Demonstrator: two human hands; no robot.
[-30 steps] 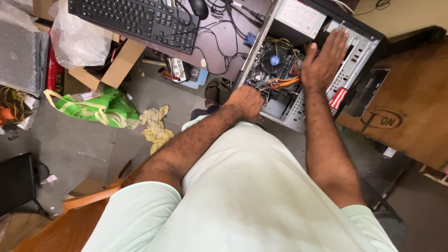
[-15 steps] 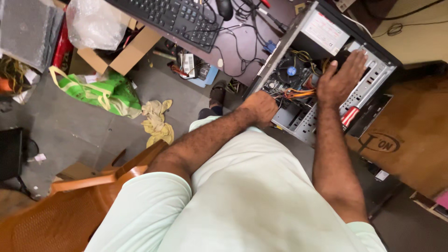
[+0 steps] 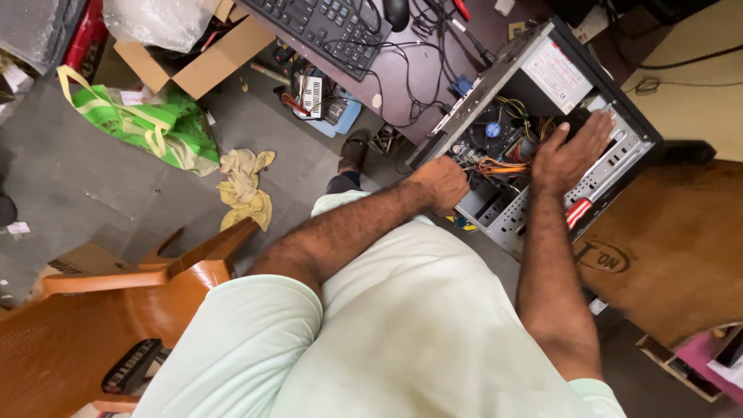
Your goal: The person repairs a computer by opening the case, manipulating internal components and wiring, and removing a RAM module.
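One open grey metal desktop computer case [image 3: 611, 166] lies with its side panel off and its open side up, at the edge of a dark brown desk [image 3: 422, 66]. Its long axis runs diagonally, from lower left toward upper right of the view. The end with the silver power supply box [image 3: 553, 73] points up and away from the person.

The left hand [image 3: 441, 184] is curled into a loose fist at the case's near left edge, beside a bundle of orange and yellow wires [image 3: 503, 165]. Cannot tell if it grips anything; the fingers are hidden. The right hand [image 3: 569, 155] lies flat, fingers spread, pressing on the drive bay frame, gripping nothing.

Inside the case: one round cooler fan with a blue centre [image 3: 493, 129]. On the desk: one black keyboard [image 3: 333, 27], one black mouse [image 3: 396, 11]. On the grey floor: one green bag [image 3: 166, 131], one yellow rag [image 3: 246, 186], one brown cardboard box [image 3: 209, 58]. One orange plastic chair [image 3: 116, 310] stands at lower left.
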